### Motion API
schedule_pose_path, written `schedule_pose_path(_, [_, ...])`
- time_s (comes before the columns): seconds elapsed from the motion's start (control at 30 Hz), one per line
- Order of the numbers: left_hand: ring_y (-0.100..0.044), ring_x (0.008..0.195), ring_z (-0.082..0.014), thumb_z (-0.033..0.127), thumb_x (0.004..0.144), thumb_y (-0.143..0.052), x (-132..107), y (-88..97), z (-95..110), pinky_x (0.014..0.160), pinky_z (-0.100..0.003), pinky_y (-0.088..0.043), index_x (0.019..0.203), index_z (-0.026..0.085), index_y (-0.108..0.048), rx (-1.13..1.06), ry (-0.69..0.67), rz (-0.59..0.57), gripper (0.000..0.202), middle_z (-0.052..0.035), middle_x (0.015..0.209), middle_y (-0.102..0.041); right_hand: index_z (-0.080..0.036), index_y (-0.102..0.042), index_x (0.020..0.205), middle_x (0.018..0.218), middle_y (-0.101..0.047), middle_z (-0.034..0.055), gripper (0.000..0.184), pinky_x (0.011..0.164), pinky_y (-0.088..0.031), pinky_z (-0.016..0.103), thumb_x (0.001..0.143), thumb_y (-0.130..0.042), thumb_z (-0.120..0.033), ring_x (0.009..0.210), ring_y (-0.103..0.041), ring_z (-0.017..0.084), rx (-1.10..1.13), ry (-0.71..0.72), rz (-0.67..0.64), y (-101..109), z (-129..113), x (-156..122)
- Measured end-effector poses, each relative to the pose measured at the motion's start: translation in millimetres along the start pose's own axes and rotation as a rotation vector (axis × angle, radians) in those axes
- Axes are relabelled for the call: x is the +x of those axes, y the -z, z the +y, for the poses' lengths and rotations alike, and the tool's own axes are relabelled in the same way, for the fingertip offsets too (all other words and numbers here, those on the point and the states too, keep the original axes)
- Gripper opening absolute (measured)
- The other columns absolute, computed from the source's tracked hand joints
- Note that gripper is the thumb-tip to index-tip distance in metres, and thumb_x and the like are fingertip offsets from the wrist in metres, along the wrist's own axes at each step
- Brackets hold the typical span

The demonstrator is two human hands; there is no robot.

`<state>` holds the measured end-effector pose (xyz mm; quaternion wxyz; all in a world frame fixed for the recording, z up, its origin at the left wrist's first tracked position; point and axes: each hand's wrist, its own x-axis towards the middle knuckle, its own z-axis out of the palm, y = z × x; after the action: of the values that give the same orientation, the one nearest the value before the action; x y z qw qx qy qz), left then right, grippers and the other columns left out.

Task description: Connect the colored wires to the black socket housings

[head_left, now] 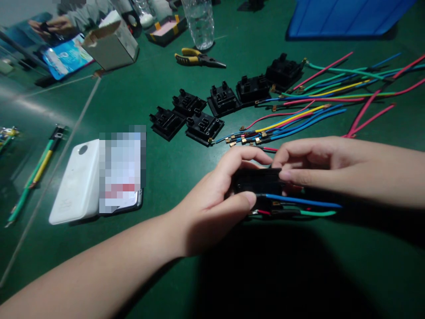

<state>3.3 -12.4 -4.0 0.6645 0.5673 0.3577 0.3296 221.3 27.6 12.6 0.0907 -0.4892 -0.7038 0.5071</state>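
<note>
Now | left hand grips blocky black plastic socket | right hand pinches it

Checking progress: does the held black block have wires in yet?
In, apparently: blue wire and green wire run out from under the black block.

On my feed I see a dark green counter. Six black housings lie in a loose row across its middle, with coloured wires spread to their right. Yellow-handled pliers and a clear bottle sit farther back, near a blue tray. At the left, a white power bank touches a phone.
</note>
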Motion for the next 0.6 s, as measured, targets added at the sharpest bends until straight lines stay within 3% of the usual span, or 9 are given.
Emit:
schedule_pose_path(0.1, [-0.053, 0.107, -0.025, 0.031, 0.086, -0.062, -0.3, 0.3, -0.1, 0.088, -0.036, -0.045, 0.12, 0.027, -0.049, -0.005, 0.019, -0.022, 0.037, -0.0038, 0.115, -0.055, -0.023, -0.058, 0.082, 0.069, -0.055, -0.002, 0.032, 0.05, -0.04, 0.024, 0.083, -0.061, -0.055, 0.06, -0.05, 0.013, 0.148, -0.058, -0.129, 0.1, -0.7, -0.5])
schedule_pose_path(0.27, [-0.054, 0.107, -0.0246, 0.032, 0.086, -0.063, 1.1, 6.2, -1.0, 0.086, -0.034, -0.046, 0.124, 0.029, -0.046, 0.04, 0.031, -0.053, 0.042, -0.0041, 0.117, -0.055, -0.023, -0.062, 0.089, 0.078, -0.06, -0.001, 0.024, 0.055, -0.041, 0.024, 0.088, -0.056, -0.046, 0.065, -0.052, 0.013, 0.127, -0.093, -0.131, 3.6, -1.1, -3.4])
schedule_pose_path(0.43, [-0.052, 0.113, -0.0246, 0.031, 0.088, -0.063, 3.0, 5.5, -1.5, 0.096, -0.037, -0.043, 0.119, 0.027, -0.049, 0.041, -0.012, -0.015, 0.035, -0.004, 0.12, -0.056, -0.024, -0.069, 0.094, 0.087, -0.068, -0.0016, 0.025, 0.068, -0.047, 0.028, 0.093, -0.048, -0.038, 0.078, -0.062, 0.015, 0.074, -0.031, -0.203, 8.6, -3.5, -1.3])
schedule_pose_path(0.6, [-0.053, 0.115, -0.0249, 0.028, 0.086, -0.064, 4.0, 4.9, 1.6, 0.099, -0.038, -0.043, 0.119, 0.026, -0.048, 0.063, 0.023, -0.02, 0.037, -0.0044, 0.121, -0.056, -0.024, -0.07, 0.087, 0.081, -0.065, -0.0021, 0.026, 0.066, -0.047, 0.027, 0.09, -0.056, -0.046, 0.072, -0.058, 0.014, 0.07, -0.028, -0.193, 9.1, -2.5, -0.9])
